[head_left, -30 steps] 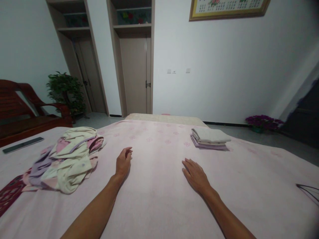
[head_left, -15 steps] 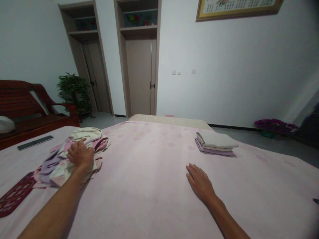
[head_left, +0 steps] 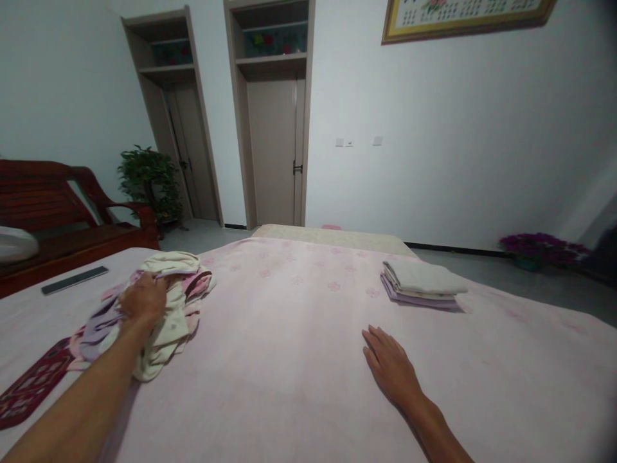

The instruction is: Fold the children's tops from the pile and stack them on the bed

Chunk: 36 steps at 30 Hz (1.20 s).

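My left hand (head_left: 143, 297) is in a loose heap of clothes (head_left: 176, 316) on the left side of the pink bed sheet (head_left: 289, 360). Its fingers curl into the fabric and are closed on it; the fingertips are partly hidden. The heap mixes cream, lilac and pink pieces, with a cream piece hanging toward the near side. My right hand (head_left: 390, 363) lies flat on the sheet, palm down, fingers stretched out and holding nothing. Beyond it sits a neat stack of folded clothes (head_left: 424, 280), light grey on top and lilac at the bottom.
A dark red patterned cloth (head_left: 33, 386) lies left of the heap, with a flat dark phone-like object (head_left: 74, 280) farther back. A wooden bench (head_left: 72, 222), a green plant (head_left: 149, 183) and purple flowers (head_left: 542, 247) stand beyond the bed.
My left hand has shifted slightly left and its fingers have closed into the heap. The cream piece now spreads farther toward me. My right hand stays flat on the sheet.
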### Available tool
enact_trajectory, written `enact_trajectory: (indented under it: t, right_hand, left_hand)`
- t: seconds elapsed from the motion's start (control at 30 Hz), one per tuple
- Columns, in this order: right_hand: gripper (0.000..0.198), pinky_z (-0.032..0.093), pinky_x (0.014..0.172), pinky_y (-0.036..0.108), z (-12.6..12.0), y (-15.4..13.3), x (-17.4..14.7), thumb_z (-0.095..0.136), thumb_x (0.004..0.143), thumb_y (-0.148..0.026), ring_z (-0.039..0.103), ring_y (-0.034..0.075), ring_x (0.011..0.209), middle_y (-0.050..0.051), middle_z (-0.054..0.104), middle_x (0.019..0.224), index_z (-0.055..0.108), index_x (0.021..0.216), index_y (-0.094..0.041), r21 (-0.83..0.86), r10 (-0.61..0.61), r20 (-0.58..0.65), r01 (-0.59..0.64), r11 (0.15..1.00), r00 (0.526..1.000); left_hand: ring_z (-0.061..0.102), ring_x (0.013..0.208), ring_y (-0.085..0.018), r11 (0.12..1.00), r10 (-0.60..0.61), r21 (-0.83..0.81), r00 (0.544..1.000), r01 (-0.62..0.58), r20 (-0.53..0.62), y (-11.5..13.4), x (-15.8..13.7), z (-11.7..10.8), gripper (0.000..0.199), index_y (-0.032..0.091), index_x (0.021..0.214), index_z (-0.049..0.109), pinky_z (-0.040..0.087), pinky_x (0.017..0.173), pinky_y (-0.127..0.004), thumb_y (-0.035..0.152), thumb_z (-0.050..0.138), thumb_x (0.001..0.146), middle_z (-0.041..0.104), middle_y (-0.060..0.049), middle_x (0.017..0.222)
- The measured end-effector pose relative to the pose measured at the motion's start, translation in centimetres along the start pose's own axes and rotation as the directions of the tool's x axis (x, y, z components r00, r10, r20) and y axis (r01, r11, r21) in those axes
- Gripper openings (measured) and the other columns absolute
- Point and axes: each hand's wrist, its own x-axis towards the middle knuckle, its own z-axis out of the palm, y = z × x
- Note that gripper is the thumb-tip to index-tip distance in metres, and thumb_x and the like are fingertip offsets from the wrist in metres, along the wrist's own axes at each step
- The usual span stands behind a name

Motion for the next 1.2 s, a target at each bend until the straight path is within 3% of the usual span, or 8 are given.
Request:
enact_trajectory:
  t: [0.23,0.33,0.4,0.53,0.6,0.67,1.0,1.2]
  right_hand:
    - [0.043,0.032,0.117,0.051,0.1,0.3,-0.1,0.043,0.096,-0.036,0.048,0.028,0.136,0.009,0.057,0.142,0.064,0.13,-0.021,0.104,0.014,-0.03,-0.011,0.995,0.999]
    - [0.041,0.036,0.115,0.051,-0.4,0.3,-0.1,0.044,0.094,-0.034,0.053,0.027,0.131,0.009,0.062,0.137,0.066,0.126,-0.021,0.231,0.04,-0.044,-0.029,0.973,0.998]
    - [0.041,0.042,0.111,0.047,-1.0,0.2,0.0,0.044,0.093,-0.032,0.058,0.025,0.124,0.01,0.065,0.131,0.064,0.126,-0.02,0.351,0.083,-0.062,-0.056,0.935,0.995]
    - [0.039,0.049,0.103,0.042,-2.2,0.2,0.2,0.045,0.093,-0.032,0.063,0.024,0.115,0.01,0.066,0.126,0.063,0.125,-0.02,0.529,0.219,-0.107,-0.131,0.838,0.97]
    - [0.037,0.05,0.102,0.043,-2.5,0.3,0.2,0.045,0.093,-0.032,0.064,0.024,0.113,0.011,0.067,0.123,0.065,0.122,-0.02,0.561,0.263,-0.114,-0.157,0.813,0.958]
    - [0.035,0.05,0.102,0.043,-2.5,0.4,0.1,0.045,0.093,-0.03,0.064,0.024,0.112,0.01,0.068,0.121,0.066,0.119,-0.02,0.578,0.237,-0.116,-0.128,0.806,0.965]
    - [0.054,0.048,0.1,0.042,-3.0,-1.5,0.5,0.047,0.086,-0.007,0.057,0.022,0.123,0.006,0.062,0.135,0.06,0.133,-0.03,0.363,-0.189,-0.048,0.193,0.912,0.981]
    - [0.043,0.045,0.1,0.039,-2.6,-3.2,4.6,0.057,0.088,-0.016,0.056,0.023,0.123,0.008,0.059,0.138,0.062,0.129,-0.028,0.29,-0.319,0.028,0.298,0.91,0.947]
  left_hand:
    - [0.058,0.073,-0.019,0.97,0.165,-0.17,0.984,-0.173,-0.063,5.5,-0.2,5.2,0.026,0.021,0.089,0.055,0.043,0.07,-0.028,0.046,0.048,0.091,0.061,0.0,0.075]
    - [0.058,0.073,-0.017,0.901,0.335,-0.314,0.94,-0.3,0.062,8.0,-3.5,8.3,0.024,0.021,0.09,0.054,0.044,0.071,-0.028,0.044,0.046,0.092,0.061,0.0,0.078]
    - [0.058,0.076,-0.016,0.822,0.508,-0.453,0.804,-0.345,0.309,9.9,-7.2,10.3,0.025,0.021,0.091,0.055,0.045,0.072,-0.027,0.043,0.043,0.096,0.062,0.001,0.081]
    - [0.061,0.081,-0.015,0.762,0.646,-0.544,0.359,-0.352,0.674,11.9,-14.7,13.1,0.016,0.022,0.1,0.058,0.045,0.073,-0.024,0.037,0.051,0.095,0.067,0.0,0.092]
    - [0.063,0.092,-0.019,0.737,0.645,-0.512,0.234,-0.442,0.727,11.7,-17.1,13.8,0.027,0.024,0.11,0.058,0.046,0.079,-0.027,0.04,0.063,0.089,0.068,-0.002,0.104]
    - [0.061,0.1,-0.023,0.681,0.658,-0.464,0.194,-0.567,0.727,10.8,-18.2,14.3,0.042,0.027,0.118,0.057,0.046,0.085,-0.031,0.044,0.071,0.083,0.066,-0.005,0.112]
    - [0.062,0.098,-0.02,0.636,0.745,-0.363,0.42,-0.681,0.518,6.3,-16.5,15.3,0.018,0.023,0.097,0.059,0.033,0.112,-0.045,0.013,0.048,0.087,0.069,-0.004,0.1]
    - [0.06,0.084,-0.019,0.802,0.55,-0.501,0.729,-0.325,0.408,8.2,-14.1,13.2,0.025,0.022,0.092,0.058,0.048,0.078,-0.029,0.038,0.039,0.1,0.065,-0.003,0.09]
